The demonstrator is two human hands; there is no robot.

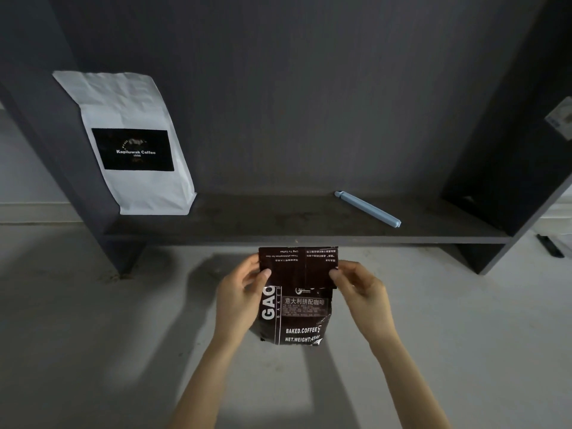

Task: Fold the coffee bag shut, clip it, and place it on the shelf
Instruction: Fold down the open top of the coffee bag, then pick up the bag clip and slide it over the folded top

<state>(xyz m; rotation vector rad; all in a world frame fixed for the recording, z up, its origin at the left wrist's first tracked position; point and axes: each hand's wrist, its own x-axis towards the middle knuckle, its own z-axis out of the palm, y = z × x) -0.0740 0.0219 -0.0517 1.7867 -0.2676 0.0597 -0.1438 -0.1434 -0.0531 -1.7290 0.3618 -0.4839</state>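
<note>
Head view. The shelf [278, 224] is a dark open unit with one low board running left to right, standing on a pale floor [93, 335]. At the board's left end a white bag [133, 144] stands upright, leaning toward the left upright panel. Toward the right end lies the clip [367, 209], a pale blue bar, its long axis diagonal: the far end points to the back and left, the near end to the front edge and right. It lies on the board, untouched, well apart from both hands.

The coffee bag [297, 305] is held in the air just in front of the shelf's front edge, near the middle of the board, over the floor. It is upright, its top section turned over toward the viewer so that the print on the flap reads upside down. The fold line runs left to right, level with the front edge.

The left hand [241, 295] pinches the flap's left side, thumb in front; the right hand [359, 289] pinches the right side likewise. The fingers of both are closed on the bag.

Judgement: the fold is formed but not clipped. The clip lies beyond and to the right of the bag, so the right hand is the nearer; the left would have to hold the fold alone.
</note>
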